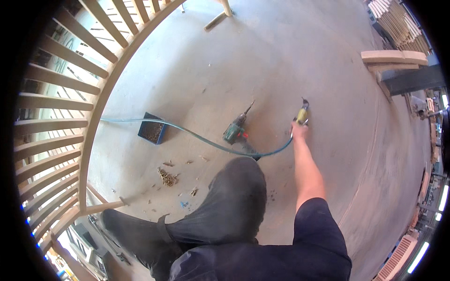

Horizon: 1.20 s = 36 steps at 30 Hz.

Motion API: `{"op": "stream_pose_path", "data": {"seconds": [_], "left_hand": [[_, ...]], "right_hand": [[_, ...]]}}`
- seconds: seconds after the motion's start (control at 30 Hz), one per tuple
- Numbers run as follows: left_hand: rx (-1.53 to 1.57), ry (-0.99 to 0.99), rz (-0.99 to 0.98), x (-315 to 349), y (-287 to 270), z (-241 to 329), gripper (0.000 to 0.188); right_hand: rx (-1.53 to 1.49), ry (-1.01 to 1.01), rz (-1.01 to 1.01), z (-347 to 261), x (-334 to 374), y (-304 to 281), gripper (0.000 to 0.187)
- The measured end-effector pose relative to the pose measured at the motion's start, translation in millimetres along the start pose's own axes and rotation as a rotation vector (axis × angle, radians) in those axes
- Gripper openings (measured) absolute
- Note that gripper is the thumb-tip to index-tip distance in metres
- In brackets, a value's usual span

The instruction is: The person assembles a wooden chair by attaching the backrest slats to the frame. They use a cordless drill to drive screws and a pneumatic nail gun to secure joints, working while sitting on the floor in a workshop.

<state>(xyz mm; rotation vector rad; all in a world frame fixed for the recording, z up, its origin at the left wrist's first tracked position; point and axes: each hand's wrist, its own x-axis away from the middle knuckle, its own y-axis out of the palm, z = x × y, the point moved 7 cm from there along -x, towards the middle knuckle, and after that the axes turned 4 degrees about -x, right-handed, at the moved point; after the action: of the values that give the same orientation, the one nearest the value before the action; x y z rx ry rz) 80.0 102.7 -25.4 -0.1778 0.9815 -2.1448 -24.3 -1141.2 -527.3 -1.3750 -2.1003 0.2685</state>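
Note:
My right arm reaches forward over the floor, and my right hand [300, 130] is closed around a yellow air tool [303, 114] with a dark tip pointing away from me. From the tool's rear a blue air hose [206, 146] curves left across the floor to the slatted wood. Left of that hand, a green and black power drill [233, 133] lies on the floor with its long bit pointing away; the hose crosses by its handle. Farther left stands a blue box [162, 136] of small screws. My left hand is out of view.
A curved wooden frame with several slats [108, 89] stands along the left. Loose screws [167, 177] lie in a pile on the concrete floor, before my bent knee [241, 182]. At the right are a wooden piece [393, 57] on a dark support and stacked wood strips [398, 23].

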Motion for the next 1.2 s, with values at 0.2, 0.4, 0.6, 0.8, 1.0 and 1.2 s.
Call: {"op": "stream_pose_path", "data": {"seconds": [0.2, 0.4, 0.6, 0.8, 1.0, 1.2], "left_hand": [[0.089, -0.067, 0.06, 5, 7, -4, 0.035], [0.213, -0.048, 0.116, -8, -11, -18, 0.037], [0.399, -0.398, 0.255, -6, 73, -7, 0.03], [-0.027, -0.729, -0.042, 115, 164, -96, 0.045], [-0.106, -0.137, -1.043, 236, 548, -7, 0.064], [-0.18, 1.361, -0.86, 370, 701, 472, 0.073]], "right_hand": [[0.424, -0.098, 0.023, 10, 30, -38, 0.039], [0.557, -0.612, 0.036, -23, 101, 19, 0.063], [0.776, -1.014, -0.439, 63, 152, 129, 0.058], [0.588, -0.561, -0.688, -50, 152, 93, 0.083], [0.42, -0.448, -0.541, -177, 87, 26, 0.092], [-0.499, -0.586, -0.435, -335, 119, -5, 0.07]]}}
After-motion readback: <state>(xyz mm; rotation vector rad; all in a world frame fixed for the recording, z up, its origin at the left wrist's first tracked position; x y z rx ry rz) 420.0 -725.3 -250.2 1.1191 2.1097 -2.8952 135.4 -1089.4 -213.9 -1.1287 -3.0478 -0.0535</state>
